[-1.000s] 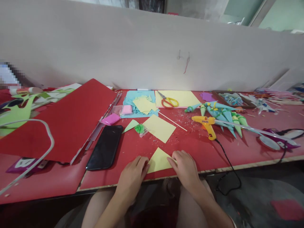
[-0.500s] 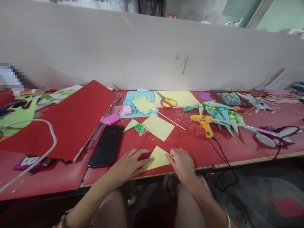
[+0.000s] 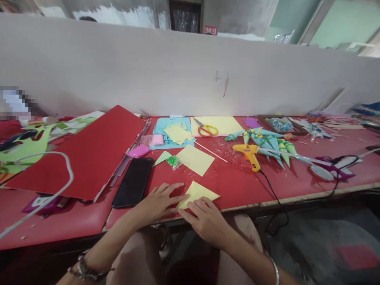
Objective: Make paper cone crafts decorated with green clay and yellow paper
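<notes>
A folded yellow paper (image 3: 202, 190) lies near the front edge of the red table, its pointed corner toward the right. My left hand (image 3: 162, 201) rests at its left side with fingers spread, fingertips on the paper. My right hand (image 3: 203, 217) lies over the paper's lower edge, fingers bent and touching it close to my left fingertips. Behind it lies a flat yellow square (image 3: 196, 159), beside a small green item in clear wrap (image 3: 172, 160) and a light green paper triangle (image 3: 162, 158).
A black phone (image 3: 133, 183) and a large red sheet (image 3: 80, 154) lie to the left. Yellow-handled scissors (image 3: 208, 130) lie at the back. On the right are a yellow glue gun (image 3: 249, 152) with a cable, blue-green paper cones (image 3: 274, 144) and a tray (image 3: 299, 128).
My right hand has moved left along the paper's lower edge toward my left hand, uncovering the right corner. My left hand stays at the left side. The view has shifted slightly.
</notes>
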### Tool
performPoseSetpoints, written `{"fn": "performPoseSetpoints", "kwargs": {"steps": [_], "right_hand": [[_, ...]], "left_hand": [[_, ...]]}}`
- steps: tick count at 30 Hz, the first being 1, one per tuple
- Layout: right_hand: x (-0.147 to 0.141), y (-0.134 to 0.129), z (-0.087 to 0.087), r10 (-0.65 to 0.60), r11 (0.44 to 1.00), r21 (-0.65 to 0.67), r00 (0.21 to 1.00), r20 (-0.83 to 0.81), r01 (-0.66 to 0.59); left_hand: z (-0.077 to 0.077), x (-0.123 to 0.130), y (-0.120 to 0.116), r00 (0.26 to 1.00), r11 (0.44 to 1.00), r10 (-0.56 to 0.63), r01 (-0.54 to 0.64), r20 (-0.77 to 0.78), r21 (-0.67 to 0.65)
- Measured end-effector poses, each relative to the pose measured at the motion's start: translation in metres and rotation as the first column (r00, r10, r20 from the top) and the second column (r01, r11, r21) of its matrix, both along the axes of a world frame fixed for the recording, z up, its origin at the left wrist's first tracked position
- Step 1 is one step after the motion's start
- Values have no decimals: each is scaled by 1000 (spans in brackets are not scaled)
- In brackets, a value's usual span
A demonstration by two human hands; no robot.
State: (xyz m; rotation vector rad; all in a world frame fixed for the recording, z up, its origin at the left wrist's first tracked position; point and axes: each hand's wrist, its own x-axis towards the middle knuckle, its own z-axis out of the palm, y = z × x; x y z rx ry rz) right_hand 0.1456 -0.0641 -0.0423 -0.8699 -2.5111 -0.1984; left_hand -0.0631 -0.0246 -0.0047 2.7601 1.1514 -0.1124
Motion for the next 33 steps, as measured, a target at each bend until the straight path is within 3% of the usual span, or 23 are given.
{"fn": "performPoseSetpoints", "kwargs": {"steps": [5,10,21,28,33], "right_hand": [[0,-2,-6,-11,998,-59,1000,-25,10],[19,-4,-5,-89,992,-101,992,-87,80],[70,-6,-1,-240,961,-155,969,-56,229],[85,-13,-10,-319,940,-144,946,-53,308],[89,-13,-7,-352,931,-124,934,-63,343]], "left_hand": [[-6,-3,2,999,1000,-22,22,26,18],[-7,-4,3,1000,999,-25,25,16,24],[0,-4,6,997,999,-46,46,55,-7],[2,-1,7,999,998,-15,18,49,-64],[10,1,5,999,998,-18,20,29,-62]]}}
